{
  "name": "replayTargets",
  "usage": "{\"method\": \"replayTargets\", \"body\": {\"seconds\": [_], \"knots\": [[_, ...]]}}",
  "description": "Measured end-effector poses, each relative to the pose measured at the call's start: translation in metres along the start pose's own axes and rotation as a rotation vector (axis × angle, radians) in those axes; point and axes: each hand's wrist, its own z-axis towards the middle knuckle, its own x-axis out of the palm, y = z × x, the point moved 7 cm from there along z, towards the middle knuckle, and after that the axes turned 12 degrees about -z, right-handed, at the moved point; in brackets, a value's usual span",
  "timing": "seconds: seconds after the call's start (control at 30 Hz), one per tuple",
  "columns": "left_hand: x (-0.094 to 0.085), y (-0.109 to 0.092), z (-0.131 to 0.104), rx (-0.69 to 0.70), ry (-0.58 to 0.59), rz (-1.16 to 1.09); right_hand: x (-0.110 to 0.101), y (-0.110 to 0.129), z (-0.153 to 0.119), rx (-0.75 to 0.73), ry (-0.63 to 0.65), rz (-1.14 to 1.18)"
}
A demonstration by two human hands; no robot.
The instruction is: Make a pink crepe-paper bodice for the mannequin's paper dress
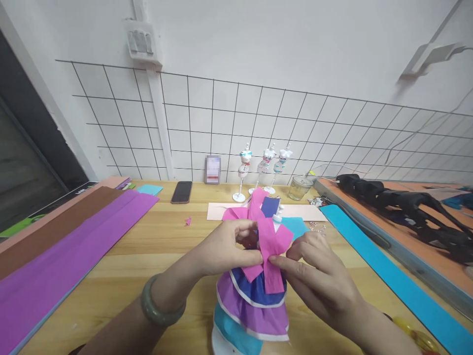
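Note:
A small dress form [278, 215] stands on the table before me, wearing a tiered paper skirt [254, 315] in dark blue, purple and turquoise with white edges. Strips of pink crepe paper [273, 239] cross over at its front and spread out above and below the waist. My left hand [231, 249], with a green bangle on the wrist, pinches the pink paper at the waist from the left side. From the right, my right hand [320, 276] presses its fingertips onto the same gathered spot. Most of the form's torso is hidden under paper and fingers.
Behind stand three bare dress forms [244, 170], a glass of water [300, 187] and a phone [181, 192]. Purple paper [84, 231] lies left, a blue strip [391, 271] right. A pink scrap [188, 221] and small beads [317, 227] lie on the table.

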Motion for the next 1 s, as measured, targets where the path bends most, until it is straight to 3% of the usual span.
{"method": "replayTargets", "body": {"seconds": [0.47, 0.73, 1.0], "knots": [[-0.0036, -0.0042, 0.0, -0.006, 0.169, -0.107, 0.0011, -0.003, -0.0003, 0.0, -0.067, 0.014], [-0.0026, -0.0042, -0.0008, -0.021, -0.047, -0.083, 0.0033, 0.0004, -0.0003, -0.035, -0.045, -0.024], [-0.008, -0.0068, -0.0022, -0.033, -0.043, -0.055, 0.0011, 0.0025, -0.0028, 0.01, 0.002, 0.084]]}}
